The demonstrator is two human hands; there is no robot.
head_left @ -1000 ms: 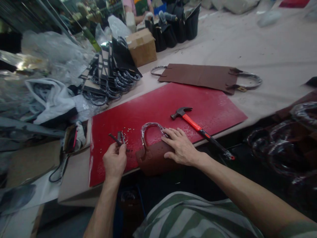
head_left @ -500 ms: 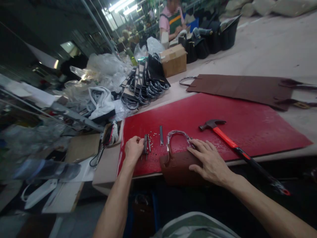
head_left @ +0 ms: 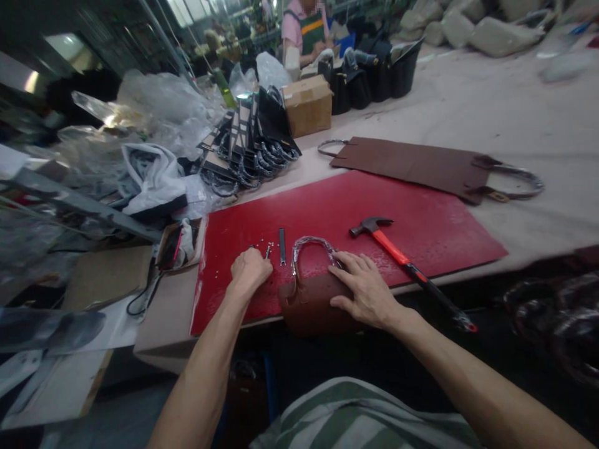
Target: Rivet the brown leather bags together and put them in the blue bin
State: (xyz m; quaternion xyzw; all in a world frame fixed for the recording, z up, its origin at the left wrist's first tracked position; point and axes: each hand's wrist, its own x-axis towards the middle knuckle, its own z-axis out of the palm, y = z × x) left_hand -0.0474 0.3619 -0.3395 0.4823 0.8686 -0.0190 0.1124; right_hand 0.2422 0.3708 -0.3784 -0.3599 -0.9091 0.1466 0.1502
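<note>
My left hand [head_left: 250, 270] rests curled on the red mat [head_left: 337, 215], fingers closed beside several tiny pale rivets [head_left: 262, 245]; what it pinches is hidden. A thin dark metal strip [head_left: 282, 237] lies just right of it. My right hand [head_left: 365, 288] lies flat with fingers spread on a brown leather bag piece [head_left: 309, 302] at the mat's near edge. The piece's plastic-wrapped handle [head_left: 309, 245] arches up between my two hands. A hammer with an orange and black grip [head_left: 402, 259] lies to the right of my right hand.
A flat brown bag panel with wrapped handles [head_left: 412, 165] lies beyond the mat. A stack of black bag panels [head_left: 248, 146], a cardboard box [head_left: 307, 105] and plastic wrapping [head_left: 154, 103] crowd the far left. Another person [head_left: 306, 28] works at the table's far end by black bags [head_left: 374, 72].
My left hand has set down the thin metal strips it held up, leaving one on the mat, and now rests closed by the rivets. My right hand stays on the bag piece.
</note>
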